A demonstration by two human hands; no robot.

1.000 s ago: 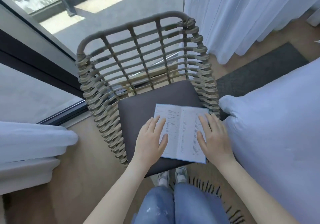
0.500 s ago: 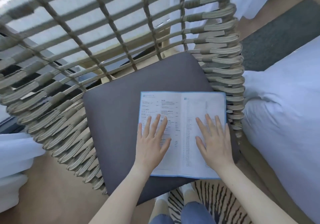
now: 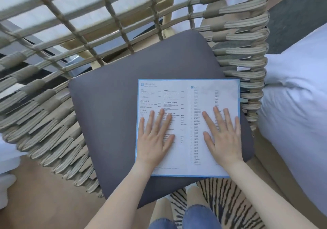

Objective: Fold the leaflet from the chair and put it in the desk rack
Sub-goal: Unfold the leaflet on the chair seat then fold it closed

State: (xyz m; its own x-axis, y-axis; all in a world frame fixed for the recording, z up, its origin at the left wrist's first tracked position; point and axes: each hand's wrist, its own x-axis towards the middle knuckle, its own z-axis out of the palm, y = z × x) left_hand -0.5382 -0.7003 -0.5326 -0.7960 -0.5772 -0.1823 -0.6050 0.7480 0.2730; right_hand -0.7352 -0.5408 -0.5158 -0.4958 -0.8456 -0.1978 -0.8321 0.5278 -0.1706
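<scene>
A white leaflet [image 3: 187, 96] with a blue border and printed text lies open and flat on the dark grey seat cushion [image 3: 109, 115] of a woven rope chair [image 3: 53, 104]. My left hand [image 3: 155, 138] rests flat on the leaflet's left page, fingers spread. On the right page my right hand [image 3: 223, 136] lies palm down, fingers apart too. Neither hand grips the paper. The desk rack is not in view.
A white duvet [image 3: 297, 104] on a bed lies close on the right of the chair. White curtain fabric [image 3: 7, 158] hangs at the left edge. A striped rug [image 3: 223, 198] and my jeans-clad legs are below the seat's front edge. A window is behind the chair back.
The view has drawn much closer to the chair seat. Both hands stay flat on the open leaflet, which has not moved on the cushion.
</scene>
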